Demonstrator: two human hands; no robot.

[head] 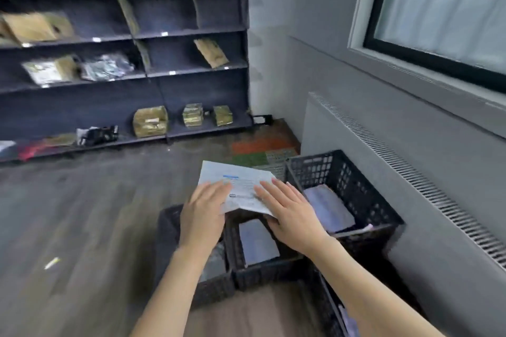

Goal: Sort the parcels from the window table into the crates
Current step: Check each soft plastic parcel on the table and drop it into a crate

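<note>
A dark shelving unit stands along the far wall, holding brown and plastic-wrapped packages on several levels. A window is set in the grey wall on the right, with a long radiator beneath it. On the wooden floor stand three black crates: the right crate, against the radiator, contains a pale flat parcel; the middle crate contains a grey-blue parcel; the left crate is mostly hidden by the forearm. Above the crates, a white parcel with a printed label is held between both hands. The left hand and right hand lie flat-fingered on its top; whether the thumbs grip underneath cannot be determined.
</note>
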